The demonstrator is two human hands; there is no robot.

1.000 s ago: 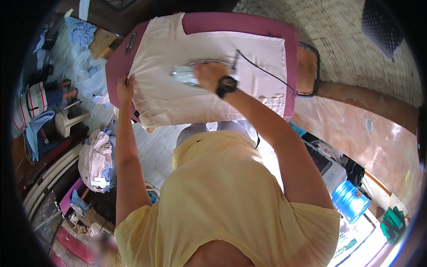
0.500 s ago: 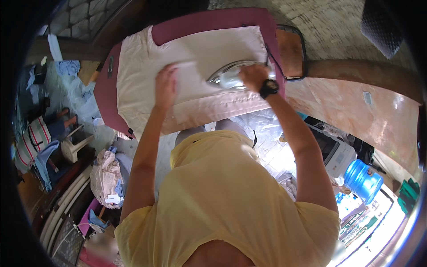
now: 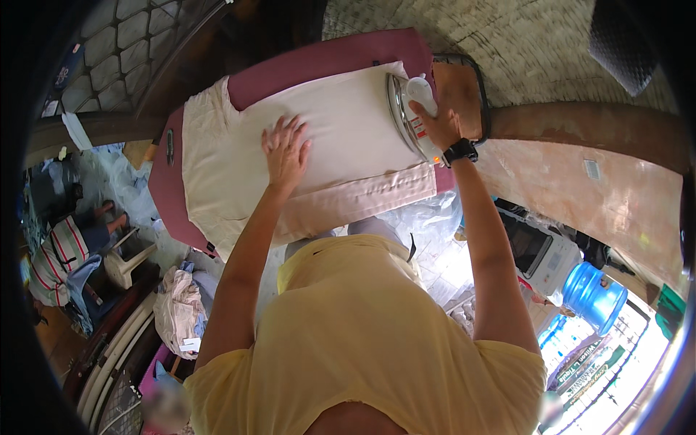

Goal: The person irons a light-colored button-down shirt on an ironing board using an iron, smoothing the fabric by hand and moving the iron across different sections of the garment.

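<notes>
A pale pink cloth garment [image 3: 341, 123] lies spread over the maroon-covered ironing board [image 3: 290, 80]. On the middle of the cloth my left hand [image 3: 286, 148] rests flat, fingers spread and holding nothing. At the board's right end is an iron [image 3: 418, 130], white with a shiny metal sole edge and a small orange light. Its sole edge faces left, over the cloth's right border. My right hand [image 3: 441, 129], with a black watch on the wrist, is closed round the iron's handle; the fingers partly hide the handle.
A black-framed brown panel [image 3: 460, 98] adjoins the board's right end. A blue water jug [image 3: 594, 296] stands by a grey-white appliance [image 3: 554, 257] at lower right. At lower left are a heap of clothes [image 3: 179, 308] and a beige plastic stool [image 3: 129, 262].
The iron has moved right and turned, from pointing left to its sole edge facing left. My left hand has shifted slightly right and down, its fingers now spread flat.
</notes>
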